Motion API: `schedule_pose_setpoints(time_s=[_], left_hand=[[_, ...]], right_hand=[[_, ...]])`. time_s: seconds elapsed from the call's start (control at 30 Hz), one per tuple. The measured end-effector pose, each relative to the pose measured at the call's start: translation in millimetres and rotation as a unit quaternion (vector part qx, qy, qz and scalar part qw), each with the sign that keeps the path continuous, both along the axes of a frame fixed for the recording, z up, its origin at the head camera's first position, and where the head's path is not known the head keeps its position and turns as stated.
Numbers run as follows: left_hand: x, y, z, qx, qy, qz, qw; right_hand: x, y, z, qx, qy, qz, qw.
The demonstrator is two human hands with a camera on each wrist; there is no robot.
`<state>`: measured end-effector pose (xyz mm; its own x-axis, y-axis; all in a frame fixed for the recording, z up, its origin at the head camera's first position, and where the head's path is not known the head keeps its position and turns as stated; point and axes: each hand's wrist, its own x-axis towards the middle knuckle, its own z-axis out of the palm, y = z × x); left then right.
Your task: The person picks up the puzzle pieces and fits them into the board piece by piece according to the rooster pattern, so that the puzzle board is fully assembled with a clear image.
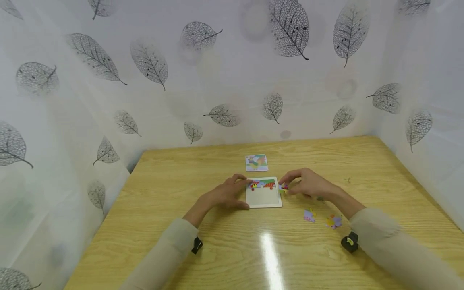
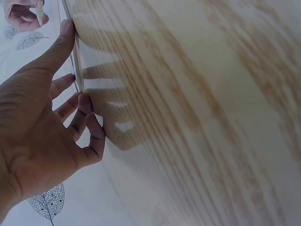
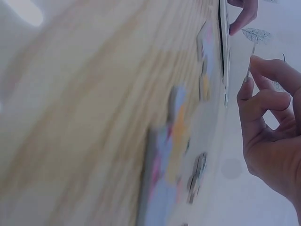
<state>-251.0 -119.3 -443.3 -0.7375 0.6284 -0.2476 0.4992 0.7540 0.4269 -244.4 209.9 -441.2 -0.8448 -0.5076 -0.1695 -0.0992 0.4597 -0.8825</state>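
Observation:
A white puzzle tray (image 1: 264, 199) lies on the table, with several joined colored pieces (image 1: 262, 184) along its far side. My left hand (image 1: 230, 194) holds the tray's left side, thumb at the near corner and index finger near the far one. Thumb and fingers of my right hand (image 1: 309, 184) pinch a colored puzzle piece (image 1: 282, 187) at the tray's right edge. That piece (image 3: 249, 68) appears edge-on in the right wrist view, raised off the table. Loose puzzle pieces (image 1: 309, 215) lie nearer me, right of the tray.
Behind the tray lies a square picture card (image 1: 256, 162). Another loose piece (image 1: 333, 221) sits close to my right forearm, and one more (image 1: 320, 198) is partly hidden under that wrist. White leaf-printed sheeting (image 1: 232, 72) encloses the wooden table (image 1: 174, 177) at the back and sides.

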Motion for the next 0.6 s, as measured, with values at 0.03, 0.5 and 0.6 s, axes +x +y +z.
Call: schedule_pose_setpoints(time_s=[0.03, 0.5, 0.6], left_hand=[[0.1, 0.2, -0.3, -0.002, 0.000, 0.000, 1.0000], [2.0, -2.3, 0.8, 0.015, -0.013, 0.005, 0.9998], [1.8, -2.8, 1.4, 0.014, -0.013, 0.004, 0.9998]], right_hand=[[-1.1, -3.3, 0.2, -0.004, -0.002, -0.001, 1.0000], [-11.6, -57.8, -3.5, -0.001, 0.014, 0.017, 0.9998], [-12.5, -66.5, -5.6, 0.007, 0.027, 0.015, 0.9995]])
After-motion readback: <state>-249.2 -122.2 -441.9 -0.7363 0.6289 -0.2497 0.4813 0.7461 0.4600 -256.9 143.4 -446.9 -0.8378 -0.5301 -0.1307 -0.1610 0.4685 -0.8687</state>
